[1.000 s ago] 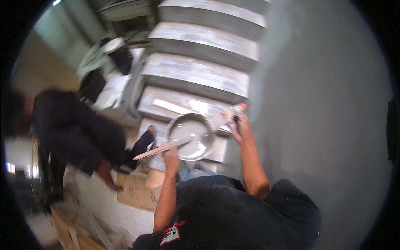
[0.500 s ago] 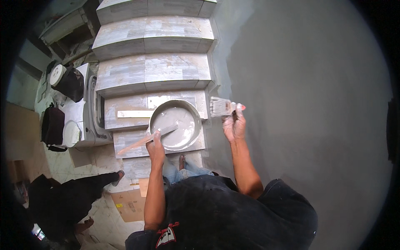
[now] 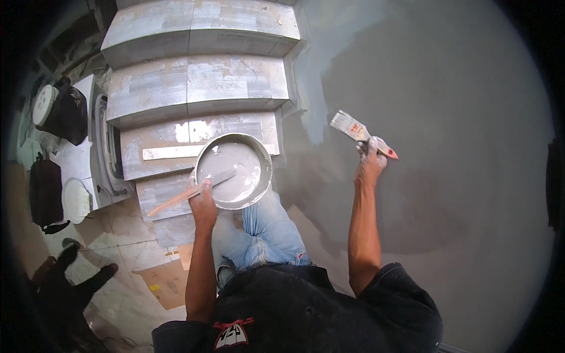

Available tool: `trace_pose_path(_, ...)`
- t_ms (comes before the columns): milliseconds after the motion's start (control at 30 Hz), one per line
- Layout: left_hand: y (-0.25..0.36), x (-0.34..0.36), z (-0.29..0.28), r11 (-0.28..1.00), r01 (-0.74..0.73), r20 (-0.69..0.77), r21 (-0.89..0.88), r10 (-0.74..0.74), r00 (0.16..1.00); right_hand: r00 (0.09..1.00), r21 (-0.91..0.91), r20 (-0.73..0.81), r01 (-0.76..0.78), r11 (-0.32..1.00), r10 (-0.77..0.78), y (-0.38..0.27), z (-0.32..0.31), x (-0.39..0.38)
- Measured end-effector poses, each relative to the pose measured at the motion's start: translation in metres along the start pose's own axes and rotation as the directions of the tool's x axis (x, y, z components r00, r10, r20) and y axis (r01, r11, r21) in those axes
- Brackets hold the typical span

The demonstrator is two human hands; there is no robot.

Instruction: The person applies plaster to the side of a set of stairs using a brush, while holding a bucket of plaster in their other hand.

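My left hand (image 3: 203,206) grips the near-left rim of a round bucket (image 3: 269,176) of grey, wet coating. Under my left thumb lies a wooden stirring stick (image 3: 170,202), its grey-coated end resting over the mix and its bare end jutting out to the left. Out to the right, my right hand (image 3: 369,162) is closed around the handle of a paintbrush (image 3: 352,127). The brush has a red-tipped handle, and its whitish, coated bristles point up and left, in front of the grey wall (image 3: 447,129).
Tiled stairs (image 3: 235,82) rise ahead, with a white strip (image 3: 170,153) lying across one step. At left stands a white appliance (image 3: 88,156) bearing a dark bag (image 3: 72,115) and a tub. Cardboard (image 3: 166,283) lies on the floor, near another person (image 3: 65,294) in dark clothes.
My right hand has swung the paintbrush right, away from the bucket, tilting its handle downward. The bucket has shifted slightly left and now hangs over my legs. The other person has moved farther left.
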State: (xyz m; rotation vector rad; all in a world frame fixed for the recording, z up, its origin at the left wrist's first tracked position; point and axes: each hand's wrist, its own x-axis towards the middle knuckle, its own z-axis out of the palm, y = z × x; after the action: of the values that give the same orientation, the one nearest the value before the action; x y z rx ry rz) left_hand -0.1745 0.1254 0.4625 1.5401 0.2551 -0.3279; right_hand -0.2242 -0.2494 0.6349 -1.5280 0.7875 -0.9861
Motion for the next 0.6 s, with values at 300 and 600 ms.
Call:
trace_pose_path(300, -0.031, -0.009, -0.012, 0.987, 0.100, -0.151, -0.125, -0.118, 0.981, 0.910, -0.676, 0.412, 0.342, 0.653, -0.050, 0.085, 0.032, 0.056)
trace_pose_path(600, -0.083, -0.014, -0.007, 0.976, 0.181, -0.221, -0.121, -0.204, 0.954, 0.488, -0.473, 0.872, 0.857, 0.207, -0.028, 0.161, 0.089, 0.184)
